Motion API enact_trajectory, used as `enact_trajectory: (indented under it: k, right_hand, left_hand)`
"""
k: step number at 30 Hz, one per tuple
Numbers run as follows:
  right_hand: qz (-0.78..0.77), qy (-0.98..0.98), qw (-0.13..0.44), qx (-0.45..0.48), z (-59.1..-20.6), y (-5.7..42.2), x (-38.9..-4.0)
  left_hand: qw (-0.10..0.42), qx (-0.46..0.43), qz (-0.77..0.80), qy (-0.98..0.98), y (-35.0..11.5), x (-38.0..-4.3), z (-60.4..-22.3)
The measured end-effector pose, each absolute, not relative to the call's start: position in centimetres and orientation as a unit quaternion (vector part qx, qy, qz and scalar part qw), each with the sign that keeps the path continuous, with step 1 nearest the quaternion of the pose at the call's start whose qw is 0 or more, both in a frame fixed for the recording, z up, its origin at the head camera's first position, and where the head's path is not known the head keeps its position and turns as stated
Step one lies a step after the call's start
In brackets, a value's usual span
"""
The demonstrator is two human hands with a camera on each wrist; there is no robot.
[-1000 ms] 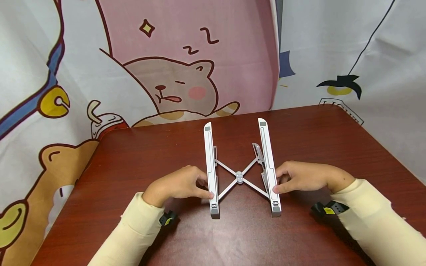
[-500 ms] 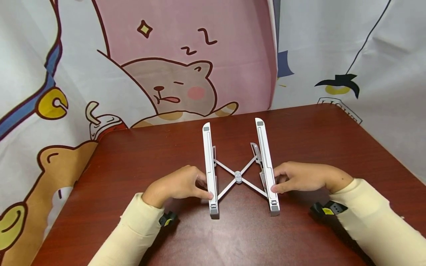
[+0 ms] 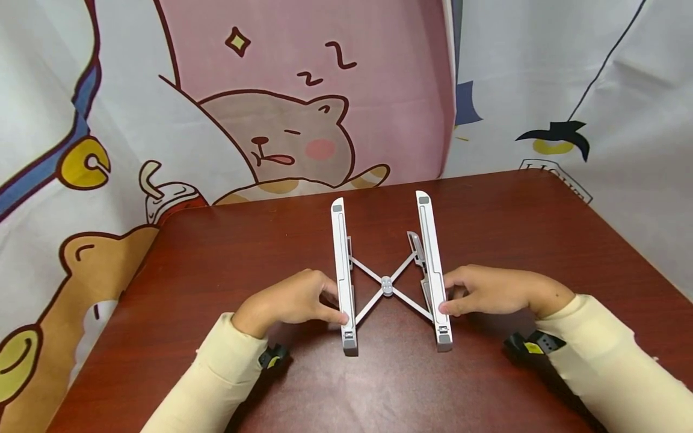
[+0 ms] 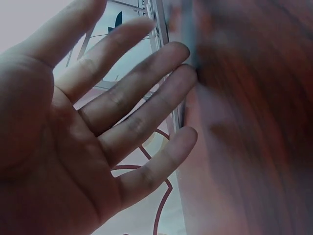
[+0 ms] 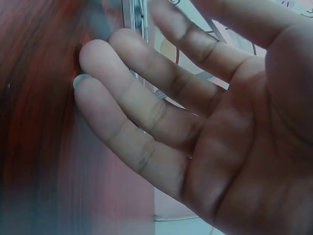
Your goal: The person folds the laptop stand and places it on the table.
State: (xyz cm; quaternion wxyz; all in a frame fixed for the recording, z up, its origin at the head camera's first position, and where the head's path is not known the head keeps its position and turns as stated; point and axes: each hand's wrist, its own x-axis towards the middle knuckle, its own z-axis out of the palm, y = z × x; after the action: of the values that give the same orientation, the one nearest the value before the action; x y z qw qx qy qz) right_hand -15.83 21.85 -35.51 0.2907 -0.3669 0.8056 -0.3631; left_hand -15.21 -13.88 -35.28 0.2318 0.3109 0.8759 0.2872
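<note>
White two-bar stand (image 3: 387, 287) with a spread X-shaped brace (image 3: 387, 285) on the reddish-brown table (image 3: 260, 240)

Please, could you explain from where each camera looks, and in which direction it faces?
Head: worn on the head, facing forward and down at a white two-bar stand with an X-shaped brace on a reddish-brown wood-grain table; left hand, right hand and cream fabric sleeves show.
Left wrist: worn there, facing the left hand's work; shows its palm side.
Right wrist: worn there, facing the right hand's work; shows its palm side.
Shared: both wrist views show the table and pink-and-white cartoon-printed fabric backdrop.
</note>
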Motion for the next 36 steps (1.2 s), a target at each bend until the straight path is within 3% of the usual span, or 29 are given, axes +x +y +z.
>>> enact_trajectory:
  k: [22, 36]
  right_hand:
    - [-0.382, 0.799, 0.315, -0.342, -35.80, 21.42, -15.64]
    - [-0.382, 0.802, 0.300, -0.349, -35.93, 21.11, -15.64]
  left_hand:
    - [0.238, 0.312, 0.299, 0.870, -13.48, -15.03, -35.45]
    - [0.232, 0.327, 0.282, 0.872, -13.26, -14.85, -35.34]
